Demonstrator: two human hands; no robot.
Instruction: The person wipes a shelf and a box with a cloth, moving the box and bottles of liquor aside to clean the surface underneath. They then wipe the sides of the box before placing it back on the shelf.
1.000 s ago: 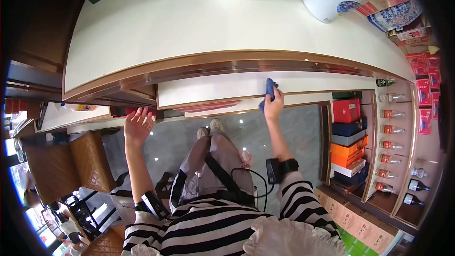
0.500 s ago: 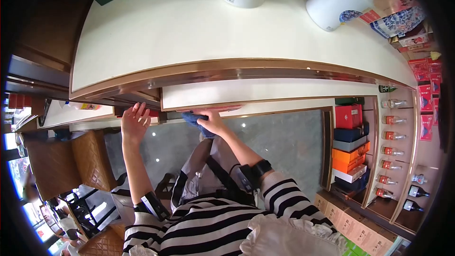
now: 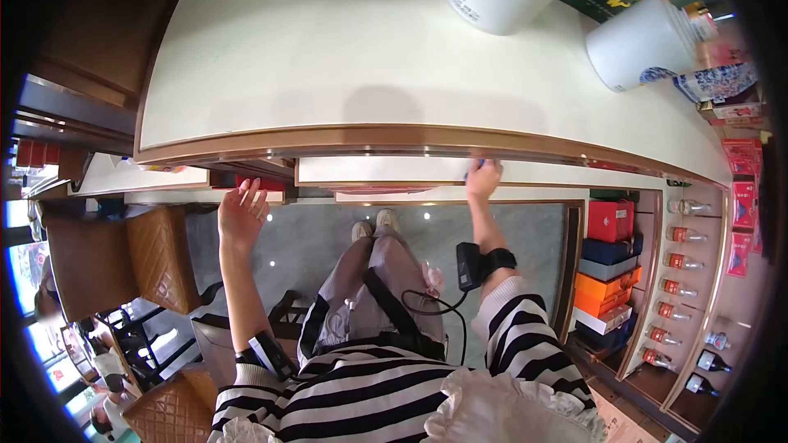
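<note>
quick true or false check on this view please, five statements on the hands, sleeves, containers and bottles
1. The right hand holds a blue cloth. True.
2. The left hand grips a bottle. False: it is open and holds nothing.
3. White containers are on the upper white shelf. True.
4. The sleeves are plain green. False: they have black and white stripes.
5. Bottles line shelving at the picture's right. True.

Your cloth (image 3: 469, 172): fabric, finish unclear. Before you: smooth upper shelf (image 3: 279, 57), glossy trim (image 3: 328, 141). Beneath you: polished floor (image 3: 538, 250).
</note>
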